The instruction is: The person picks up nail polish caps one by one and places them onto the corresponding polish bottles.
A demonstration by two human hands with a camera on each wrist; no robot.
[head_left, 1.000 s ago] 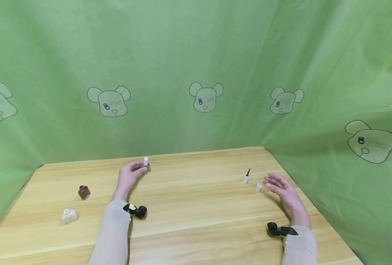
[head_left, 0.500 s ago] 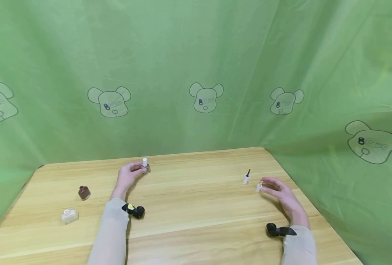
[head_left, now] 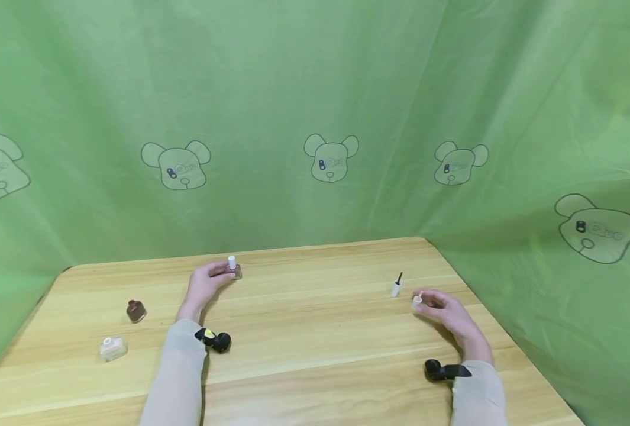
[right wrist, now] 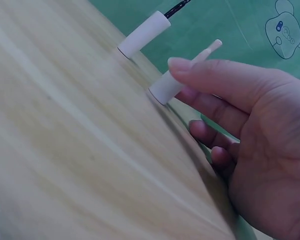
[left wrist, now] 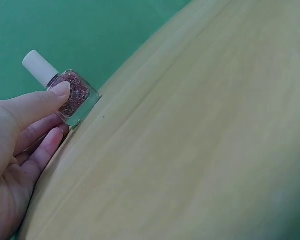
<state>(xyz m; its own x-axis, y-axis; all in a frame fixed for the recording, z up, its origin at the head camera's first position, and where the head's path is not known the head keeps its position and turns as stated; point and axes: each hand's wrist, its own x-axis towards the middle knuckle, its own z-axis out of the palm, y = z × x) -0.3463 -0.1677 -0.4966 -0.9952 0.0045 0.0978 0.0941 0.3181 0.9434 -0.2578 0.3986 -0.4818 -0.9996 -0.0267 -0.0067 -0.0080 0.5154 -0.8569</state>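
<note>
My left hand [head_left: 202, 288] is at the far side of the table, pinching a glitter nail polish bottle [left wrist: 76, 97] between thumb and fingers. Its white cap [left wrist: 39, 67] is on, and the bottle stands at the table's back edge. On the right, my right hand [head_left: 453, 318] pinches a white nail polish cap [right wrist: 166, 89] that stands on its end, its pale brush [right wrist: 215, 46] pointing up. Just left of it stands a second white cap [head_left: 396, 289] with a dark brush upward; no hand touches that one.
At the left of the wooden table [head_left: 315, 355], an uncapped dark red nail polish bottle [head_left: 136, 312] and an uncapped pale bottle [head_left: 113, 349] stand upright. Green curtains [head_left: 261, 195] with bear-head prints close in the table's back and sides.
My right hand has moved left, from beside the pale-brush cap to a pinch on it. The left hand stays on the glitter bottle, nearly still.
</note>
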